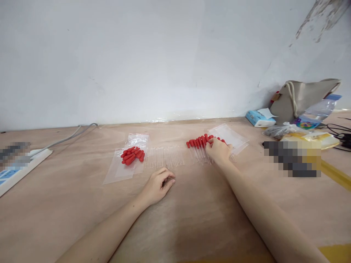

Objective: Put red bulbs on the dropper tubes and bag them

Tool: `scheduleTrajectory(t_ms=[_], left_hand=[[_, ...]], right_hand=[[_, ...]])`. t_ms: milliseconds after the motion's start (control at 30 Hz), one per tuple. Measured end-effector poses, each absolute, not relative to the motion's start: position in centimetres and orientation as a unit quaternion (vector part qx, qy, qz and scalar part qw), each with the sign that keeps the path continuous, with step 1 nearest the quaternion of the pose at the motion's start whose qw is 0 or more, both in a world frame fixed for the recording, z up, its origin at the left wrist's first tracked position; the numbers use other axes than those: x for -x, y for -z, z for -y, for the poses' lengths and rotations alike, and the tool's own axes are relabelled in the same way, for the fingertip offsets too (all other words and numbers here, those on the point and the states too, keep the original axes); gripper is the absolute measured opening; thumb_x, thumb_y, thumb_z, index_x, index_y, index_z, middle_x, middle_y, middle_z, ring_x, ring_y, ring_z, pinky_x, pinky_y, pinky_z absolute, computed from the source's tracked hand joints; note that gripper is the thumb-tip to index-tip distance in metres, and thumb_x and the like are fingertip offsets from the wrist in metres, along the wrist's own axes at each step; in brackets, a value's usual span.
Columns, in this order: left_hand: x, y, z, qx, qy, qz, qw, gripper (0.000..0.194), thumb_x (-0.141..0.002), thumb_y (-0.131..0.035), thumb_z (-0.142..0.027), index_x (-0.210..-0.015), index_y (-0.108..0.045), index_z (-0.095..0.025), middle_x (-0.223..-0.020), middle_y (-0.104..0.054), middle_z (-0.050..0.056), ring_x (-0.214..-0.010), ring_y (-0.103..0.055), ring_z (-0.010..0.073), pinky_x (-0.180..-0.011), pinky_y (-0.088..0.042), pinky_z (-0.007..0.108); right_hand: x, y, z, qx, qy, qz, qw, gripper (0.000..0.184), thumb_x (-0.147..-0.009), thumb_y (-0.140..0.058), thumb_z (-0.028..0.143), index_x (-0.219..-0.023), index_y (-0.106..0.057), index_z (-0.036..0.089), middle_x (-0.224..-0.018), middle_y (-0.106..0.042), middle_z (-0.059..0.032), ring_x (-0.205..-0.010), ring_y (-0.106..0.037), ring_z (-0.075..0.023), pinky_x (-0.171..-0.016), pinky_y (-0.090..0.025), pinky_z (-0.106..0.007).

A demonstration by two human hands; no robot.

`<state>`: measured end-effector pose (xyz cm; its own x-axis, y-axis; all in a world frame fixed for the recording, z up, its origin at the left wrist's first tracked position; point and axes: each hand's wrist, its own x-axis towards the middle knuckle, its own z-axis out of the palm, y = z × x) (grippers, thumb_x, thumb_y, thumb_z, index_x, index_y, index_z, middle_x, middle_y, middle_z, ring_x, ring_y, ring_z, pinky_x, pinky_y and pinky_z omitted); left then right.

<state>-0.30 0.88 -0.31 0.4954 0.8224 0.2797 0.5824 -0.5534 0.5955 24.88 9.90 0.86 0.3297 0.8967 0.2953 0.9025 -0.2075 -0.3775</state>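
Observation:
My left hand (160,185) rests on the wooden table with its fingers loosely curled, thumb and forefinger apart and nothing between them. Just beyond it lies a row of thin clear glass tubes (166,157). My right hand (218,150) is closed at a row of droppers (199,146), glass tubes with red rubber bulbs. Its fingertips pinch among the bulbs, and the hand hides part of the row. Loose red rubber bulbs (133,155) form a pile on clear plastic bags (118,175) to the left of the bare tubes.
More plastic bags (229,136) lie behind my right hand. At the right are a blue tissue box (260,118), a grey bag (307,98), crumpled plastic (283,130) and black cables (344,137). A power strip (41,153) with a grey cable lies left. A white wall (137,65) bounds the table.

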Motion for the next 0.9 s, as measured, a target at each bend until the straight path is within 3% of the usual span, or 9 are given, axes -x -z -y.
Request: scheduleTrajectory(t_ms=[200,300,433,533,600,700,900], left_hand=[[0.2,0.4,-0.6,-0.84,-0.273,-0.418,0.213,0.012,-0.083,-0.045,-0.022,-0.086,-0.057,-0.018,-0.08,-0.053,0.002,-0.065,-0.048,0.0102,-0.061,-0.039,0.022],[0.3,0.1,-0.8,-0.839,-0.284,-0.424,0.188,0.013,-0.084,-0.045,-0.024,-0.088,-0.057,-0.019,-0.082,-0.054,0.002,-0.068,-0.05,0.011,-0.061,-0.04,0.022],[2.2,-1.0,-2.6,-0.783,-0.354,-0.509,0.045,0.014,-0.081,-0.049,-0.028,-0.073,-0.055,-0.018,-0.079,-0.055,0.003,-0.075,-0.051,0.0151,-0.069,-0.04,0.026],[5.2,-2.3,-4.6,-0.726,-0.349,-0.589,-0.065,0.018,-0.077,-0.052,-0.033,-0.067,-0.054,-0.018,-0.074,-0.055,0.003,-0.075,-0.051,0.0178,-0.074,-0.039,0.03],[7.5,-3.0,-5.8,-0.69,-0.33,-0.638,-0.09,0.015,-0.075,-0.053,-0.034,-0.075,-0.056,-0.019,-0.08,-0.056,0.003,-0.077,-0.052,0.0188,-0.072,-0.04,0.03],[10.5,-3.6,-6.8,-0.662,-0.283,-0.69,-0.076,0.02,-0.071,-0.054,-0.037,-0.081,-0.058,-0.02,-0.081,-0.058,0.004,-0.08,-0.054,0.0208,-0.07,-0.04,0.029],[12.1,-3.2,-7.2,-0.676,-0.259,-0.689,-0.043,0.022,-0.071,-0.054,-0.04,-0.075,-0.061,-0.021,-0.08,-0.058,0.003,-0.079,-0.054,0.0198,-0.071,-0.041,0.029]], right_hand=[[-25.6,-0.7,-10.2,0.795,-0.005,0.561,0.23,0.025,-0.075,-0.041,0.034,-0.072,-0.058,0.017,-0.066,-0.062,-0.0047,-0.069,-0.056,-0.0211,-0.076,-0.025,-0.038],[-25.4,-0.9,-9.9,0.786,0.034,0.567,0.245,0.025,-0.076,-0.04,0.034,-0.074,-0.057,0.016,-0.067,-0.062,-0.0048,-0.068,-0.055,-0.0202,-0.075,-0.024,-0.038],[-22.9,-1.5,-8.7,0.722,0.028,0.634,0.276,0.026,-0.077,-0.039,0.035,-0.075,-0.06,0.018,-0.076,-0.064,-0.0038,-0.071,-0.055,-0.0173,-0.075,-0.023,-0.035],[-19.9,-1.8,-7.9,0.667,-0.018,0.707,0.233,0.027,-0.077,-0.042,0.035,-0.072,-0.064,0.02,-0.078,-0.065,-0.0037,-0.075,-0.056,-0.017,-0.075,-0.023,-0.034],[-18.1,-1.8,-7.8,0.663,-0.035,0.722,0.193,0.027,-0.076,-0.043,0.036,-0.071,-0.065,0.02,-0.076,-0.065,-0.0053,-0.076,-0.057,-0.0188,-0.075,-0.024,-0.035],[-16.4,-1.7,-8.1,0.685,-0.045,0.714,0.138,0.029,-0.075,-0.044,0.036,-0.072,-0.065,0.017,-0.075,-0.065,-0.009,-0.074,-0.058,-0.0212,-0.076,-0.026,-0.038],[-15.9,-1.8,-8.7,0.698,-0.058,0.706,0.1,0.029,-0.075,-0.042,0.031,-0.078,-0.065,0.014,-0.078,-0.065,-0.0141,-0.073,-0.06,-0.0243,-0.075,-0.029,-0.041]])
